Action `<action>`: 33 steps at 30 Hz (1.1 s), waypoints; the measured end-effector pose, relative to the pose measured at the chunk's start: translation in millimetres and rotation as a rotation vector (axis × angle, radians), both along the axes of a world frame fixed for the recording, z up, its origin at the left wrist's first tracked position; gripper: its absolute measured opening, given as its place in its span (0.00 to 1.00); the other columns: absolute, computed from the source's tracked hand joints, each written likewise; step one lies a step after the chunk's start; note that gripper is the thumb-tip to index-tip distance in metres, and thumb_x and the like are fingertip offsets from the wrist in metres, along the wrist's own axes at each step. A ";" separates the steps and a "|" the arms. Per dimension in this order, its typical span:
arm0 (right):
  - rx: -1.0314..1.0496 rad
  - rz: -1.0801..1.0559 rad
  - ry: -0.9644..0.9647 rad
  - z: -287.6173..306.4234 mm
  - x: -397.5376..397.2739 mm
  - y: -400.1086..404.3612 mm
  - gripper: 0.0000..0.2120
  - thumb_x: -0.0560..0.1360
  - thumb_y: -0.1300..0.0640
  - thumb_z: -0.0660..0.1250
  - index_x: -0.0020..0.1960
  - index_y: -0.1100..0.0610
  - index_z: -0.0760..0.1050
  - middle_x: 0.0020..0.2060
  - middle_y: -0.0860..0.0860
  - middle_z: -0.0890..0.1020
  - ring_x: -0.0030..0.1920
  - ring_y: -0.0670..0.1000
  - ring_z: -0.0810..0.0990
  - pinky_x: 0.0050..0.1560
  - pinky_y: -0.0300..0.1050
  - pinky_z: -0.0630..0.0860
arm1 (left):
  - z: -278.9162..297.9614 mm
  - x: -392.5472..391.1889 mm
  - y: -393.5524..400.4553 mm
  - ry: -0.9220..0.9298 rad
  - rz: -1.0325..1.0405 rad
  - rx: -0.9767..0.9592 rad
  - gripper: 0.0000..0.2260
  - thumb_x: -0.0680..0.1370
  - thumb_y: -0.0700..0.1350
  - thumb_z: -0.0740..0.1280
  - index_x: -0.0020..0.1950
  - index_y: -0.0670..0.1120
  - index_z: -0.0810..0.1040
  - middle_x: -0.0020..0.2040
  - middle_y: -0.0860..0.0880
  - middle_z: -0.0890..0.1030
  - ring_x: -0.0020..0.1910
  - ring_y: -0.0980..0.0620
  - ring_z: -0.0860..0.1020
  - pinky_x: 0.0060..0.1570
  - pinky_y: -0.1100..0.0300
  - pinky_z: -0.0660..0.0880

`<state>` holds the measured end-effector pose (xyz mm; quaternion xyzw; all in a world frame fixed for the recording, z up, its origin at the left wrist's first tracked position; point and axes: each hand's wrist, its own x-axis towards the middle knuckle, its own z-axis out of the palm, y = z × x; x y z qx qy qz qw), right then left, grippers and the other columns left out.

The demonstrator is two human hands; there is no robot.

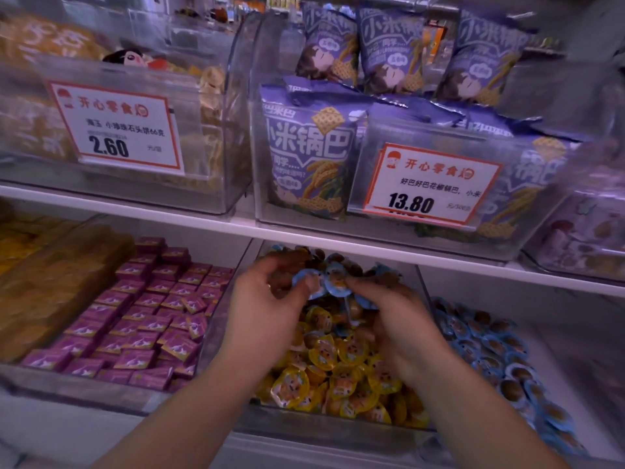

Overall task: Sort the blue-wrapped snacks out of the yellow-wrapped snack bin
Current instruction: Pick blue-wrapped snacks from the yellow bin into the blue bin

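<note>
While fingers curl, each hand (263,296) (389,313) pinches blue-wrapped snacks (324,282).

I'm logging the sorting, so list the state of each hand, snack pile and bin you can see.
left hand: pinches blue-wrapped snacks
right hand: grips the same cluster
yellow-wrapped snack bin: mostly yellow, some blue at back
blue snack bin: partly filled
purple packet bin: packed in rows

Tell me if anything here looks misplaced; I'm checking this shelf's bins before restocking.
Yes. Blue-wrapped snacks sit in the yellow-wrapped snack bin, at its back. The left hand and right hand each pinch some. Their own kind fills the neighbouring blue snack bin.
</note>
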<state>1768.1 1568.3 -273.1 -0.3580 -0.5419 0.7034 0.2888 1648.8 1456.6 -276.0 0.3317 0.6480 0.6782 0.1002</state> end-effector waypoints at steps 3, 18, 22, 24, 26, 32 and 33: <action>-0.170 0.030 0.045 -1.6 10.2 -9.5 0.11 0.74 0.59 0.69 0.52 0.66 0.79 0.27 0.54 0.75 0.25 0.50 0.73 0.18 0.37 0.58 | -4.3 11.6 4.1 -0.179 -0.123 -0.026 0.08 0.76 0.40 0.72 0.53 0.48 0.82 0.44 0.53 0.86 0.43 0.57 0.84 0.42 0.65 0.79; -0.390 0.030 0.215 16.9 37.4 -39.1 0.18 0.76 0.46 0.69 0.60 0.55 0.81 0.54 0.53 0.85 0.57 0.51 0.83 0.62 0.49 0.77 | -12.3 78.7 17.9 0.273 -0.174 -0.086 0.18 0.79 0.44 0.66 0.67 0.57 0.73 0.58 0.59 0.80 0.59 0.62 0.78 0.59 0.59 0.76; -0.220 -0.097 0.203 22.0 52.3 -31.6 0.12 0.78 0.53 0.69 0.58 0.59 0.80 0.50 0.56 0.86 0.53 0.53 0.85 0.60 0.52 0.79 | -13.3 89.5 22.8 0.304 -0.323 -0.107 0.26 0.77 0.54 0.64 0.74 0.59 0.64 0.70 0.57 0.72 0.69 0.61 0.70 0.70 0.57 0.68; -0.167 -0.107 0.208 27.6 66.0 -20.8 0.09 0.78 0.56 0.68 0.54 0.60 0.81 0.44 0.57 0.86 0.43 0.53 0.86 0.49 0.49 0.82 | -10.8 89.9 22.8 0.362 -0.425 -0.080 0.29 0.76 0.60 0.64 0.75 0.63 0.59 0.74 0.61 0.67 0.72 0.64 0.65 0.70 0.66 0.63; -0.120 -0.134 0.183 33.4 82.1 -5.7 0.09 0.78 0.57 0.68 0.53 0.61 0.80 0.36 0.55 0.84 0.34 0.51 0.84 0.33 0.44 0.80 | -10.9 82.2 22.1 0.430 -0.475 -0.121 0.29 0.76 0.65 0.62 0.75 0.65 0.58 0.74 0.65 0.64 0.73 0.67 0.62 0.69 0.71 0.60; 0.192 -0.070 -0.274 33.4 158.8 60.8 0.08 0.77 0.59 0.68 0.53 0.60 0.82 0.38 0.56 0.80 0.33 0.50 0.79 0.34 0.46 0.78 | -13.7 51.5 21.7 0.562 -0.337 -0.272 0.22 0.77 0.63 0.57 0.67 0.56 0.76 0.66 0.59 0.75 0.67 0.60 0.72 0.68 0.50 0.71; 0.241 -0.017 -0.386 30.9 174.7 71.0 0.06 0.77 0.59 0.69 0.53 0.58 0.82 0.42 0.54 0.82 0.40 0.50 0.81 0.43 0.49 0.81 | -13.9 49.8 21.2 0.591 -0.327 -0.289 0.21 0.78 0.62 0.57 0.66 0.55 0.77 0.65 0.58 0.75 0.66 0.59 0.73 0.67 0.50 0.71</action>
